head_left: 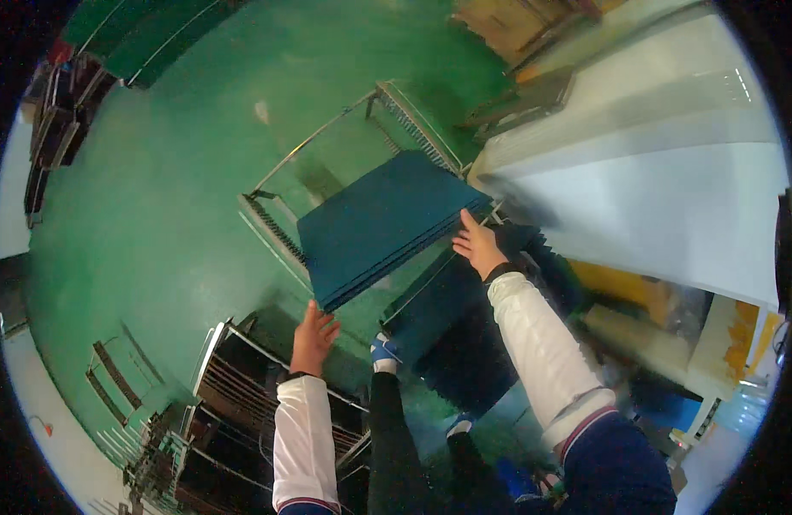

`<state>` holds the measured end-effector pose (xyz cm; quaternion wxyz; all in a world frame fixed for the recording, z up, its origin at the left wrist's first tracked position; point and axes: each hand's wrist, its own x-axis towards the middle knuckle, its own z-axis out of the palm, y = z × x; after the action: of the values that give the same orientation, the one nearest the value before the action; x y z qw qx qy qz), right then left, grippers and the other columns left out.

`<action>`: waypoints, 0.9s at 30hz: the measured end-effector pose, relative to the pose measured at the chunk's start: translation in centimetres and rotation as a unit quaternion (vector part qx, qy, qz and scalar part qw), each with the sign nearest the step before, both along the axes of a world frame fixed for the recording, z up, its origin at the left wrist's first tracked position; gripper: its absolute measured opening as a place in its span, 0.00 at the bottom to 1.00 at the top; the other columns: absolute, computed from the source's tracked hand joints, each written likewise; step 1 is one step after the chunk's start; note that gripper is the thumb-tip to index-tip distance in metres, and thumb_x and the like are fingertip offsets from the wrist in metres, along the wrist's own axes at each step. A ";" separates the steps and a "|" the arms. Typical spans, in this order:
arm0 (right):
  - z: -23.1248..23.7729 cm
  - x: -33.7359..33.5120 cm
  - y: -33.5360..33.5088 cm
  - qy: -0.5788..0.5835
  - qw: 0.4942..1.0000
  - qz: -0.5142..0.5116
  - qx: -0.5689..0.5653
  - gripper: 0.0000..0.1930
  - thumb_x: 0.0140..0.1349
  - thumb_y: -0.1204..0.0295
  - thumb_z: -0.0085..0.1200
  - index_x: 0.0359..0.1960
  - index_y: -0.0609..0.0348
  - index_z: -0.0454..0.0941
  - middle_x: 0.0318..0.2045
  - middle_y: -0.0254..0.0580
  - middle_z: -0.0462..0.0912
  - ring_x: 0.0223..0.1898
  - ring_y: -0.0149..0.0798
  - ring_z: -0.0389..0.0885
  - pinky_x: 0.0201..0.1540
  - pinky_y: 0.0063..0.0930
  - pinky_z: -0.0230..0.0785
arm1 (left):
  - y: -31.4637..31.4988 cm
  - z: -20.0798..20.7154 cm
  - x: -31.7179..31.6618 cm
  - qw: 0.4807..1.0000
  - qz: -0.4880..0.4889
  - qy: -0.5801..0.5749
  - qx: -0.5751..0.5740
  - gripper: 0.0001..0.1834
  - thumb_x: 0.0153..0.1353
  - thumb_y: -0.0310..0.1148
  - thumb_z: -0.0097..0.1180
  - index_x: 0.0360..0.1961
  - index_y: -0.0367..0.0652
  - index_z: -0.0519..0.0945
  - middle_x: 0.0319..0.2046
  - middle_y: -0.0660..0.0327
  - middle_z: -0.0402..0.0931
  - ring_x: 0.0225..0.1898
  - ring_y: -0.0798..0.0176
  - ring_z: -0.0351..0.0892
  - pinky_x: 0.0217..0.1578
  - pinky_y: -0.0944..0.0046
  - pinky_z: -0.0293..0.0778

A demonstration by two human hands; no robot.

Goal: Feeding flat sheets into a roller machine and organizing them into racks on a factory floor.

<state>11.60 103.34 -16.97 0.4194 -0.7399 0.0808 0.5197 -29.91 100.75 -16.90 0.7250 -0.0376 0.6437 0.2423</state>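
Several dark blue flat panels (387, 223) lie stacked one over another, their near edges slightly staggered, across a metal rack (297, 153) with toothed side rails. My left hand (314, 339) is at the stack's near left corner, fingers apart and slightly bent, its thumb tip close to or touching the corner. At the near right corner is my right hand (482, 246), thumb up by the edge and fingers spread below it. Neither hand visibly closes around the panels. Whether the right fingertips touch an underside is hard to tell.
More dark panels (465, 330) stand below my right forearm. A slotted rack with dark boards (241, 378) is at lower left, beside a small metal frame (113, 386). A large white machine (653, 189) fills the right. My feet are on the green floor (181, 189).
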 end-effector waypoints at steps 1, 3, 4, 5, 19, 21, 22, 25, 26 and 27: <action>-0.3 0.7 0.6 -0.030 0.999 -0.021 -0.010 0.44 0.50 0.48 0.62 0.60 0.65 0.59 0.53 0.57 0.67 0.46 0.51 0.74 0.43 0.38 0.74 | 1.3 -1.1 0.1 1.000 -0.027 -0.009 0.002 0.35 0.54 0.56 0.59 0.51 0.37 0.69 0.45 0.52 0.73 0.40 0.53 0.76 0.37 0.54 0.75; -1.1 3.2 1.6 -0.115 0.991 -0.057 -0.043 0.39 0.49 0.48 0.63 0.55 0.64 0.65 0.45 0.50 0.72 0.37 0.46 0.77 0.32 0.32 0.73 | 3.0 -3.2 1.2 0.999 -0.017 -0.016 -0.029 0.33 0.53 0.56 0.60 0.51 0.42 0.70 0.45 0.56 0.75 0.41 0.54 0.76 0.38 0.53 0.74; -0.9 4.4 2.5 -0.136 0.987 -0.031 -0.078 0.37 0.48 0.47 0.63 0.50 0.65 0.68 0.36 0.46 0.76 0.28 0.43 0.76 0.25 0.32 0.68 | 3.6 -4.2 1.1 0.999 -0.010 -0.014 -0.043 0.32 0.52 0.57 0.60 0.50 0.44 0.70 0.45 0.58 0.75 0.41 0.55 0.76 0.38 0.52 0.73; -0.7 5.4 3.4 -0.151 0.987 0.017 -0.055 0.37 0.47 0.46 0.63 0.51 0.63 0.68 0.40 0.47 0.74 0.33 0.44 0.75 0.30 0.33 0.70 | 4.1 -5.1 0.9 0.998 -0.007 -0.029 -0.062 0.25 0.53 0.56 0.59 0.45 0.52 0.75 0.41 0.61 0.77 0.41 0.56 0.76 0.36 0.55 0.72; -1.5 9.8 10.2 -0.119 0.897 0.384 -0.182 0.32 0.45 0.51 0.67 0.48 0.58 0.71 0.43 0.39 0.74 0.43 0.39 0.71 0.36 0.37 0.69 | 6.4 -10.1 1.1 0.989 -0.075 -0.031 -0.120 0.20 0.52 0.56 0.60 0.37 0.54 0.78 0.31 0.64 0.79 0.27 0.60 0.78 0.21 0.55 0.69; -1.7 10.8 9.7 -0.103 0.911 0.360 -0.171 0.24 0.45 0.57 0.69 0.39 0.56 0.73 0.37 0.36 0.74 0.34 0.37 0.71 0.29 0.31 0.67 | 6.9 -10.4 1.5 0.989 -0.088 -0.031 -0.115 0.18 0.52 0.53 0.61 0.36 0.54 0.77 0.31 0.64 0.79 0.27 0.60 0.77 0.20 0.55 0.69; -1.8 10.8 10.1 -0.082 0.919 0.355 -0.151 0.22 0.45 0.58 0.69 0.37 0.55 0.73 0.35 0.36 0.74 0.32 0.37 0.71 0.27 0.30 0.67 | 7.6 -9.5 1.1 0.990 -0.095 -0.023 -0.106 0.17 0.52 0.52 0.62 0.36 0.53 0.77 0.30 0.64 0.79 0.27 0.60 0.77 0.19 0.56 0.68; -2.2 11.6 11.7 -0.070 0.940 0.314 -0.110 0.18 0.47 0.58 0.68 0.31 0.54 0.73 0.28 0.33 0.73 0.25 0.32 0.68 0.23 0.23 0.65 | 9.9 -8.5 0.1 0.991 -0.064 -0.058 -0.101 0.15 0.52 0.46 0.63 0.35 0.50 0.76 0.31 0.64 0.79 0.26 0.61 0.77 0.18 0.61 0.67; -2.5 11.8 12.2 -0.060 0.946 0.305 -0.096 0.18 0.47 0.59 0.67 0.31 0.54 0.73 0.28 0.33 0.73 0.25 0.32 0.68 0.23 0.23 0.64 | 10.7 -8.5 -0.1 0.991 -0.046 -0.078 -0.102 0.15 0.52 0.44 0.64 0.35 0.49 0.75 0.31 0.64 0.78 0.26 0.62 0.76 0.18 0.63 0.67; -2.6 11.2 12.9 -0.048 0.950 0.298 -0.081 0.17 0.48 0.59 0.67 0.30 0.54 0.73 0.28 0.32 0.72 0.24 0.31 0.68 0.23 0.22 0.64 | 11.5 -8.0 0.2 0.993 -0.038 -0.061 -0.098 0.14 0.52 0.45 0.64 0.31 0.51 0.73 0.27 0.66 0.77 0.21 0.64 0.73 0.15 0.68 0.58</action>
<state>22.82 116.22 -19.54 0.1876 -0.7861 -0.1214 0.5763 -29.75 112.23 -24.90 0.7643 -0.0989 0.6200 0.1473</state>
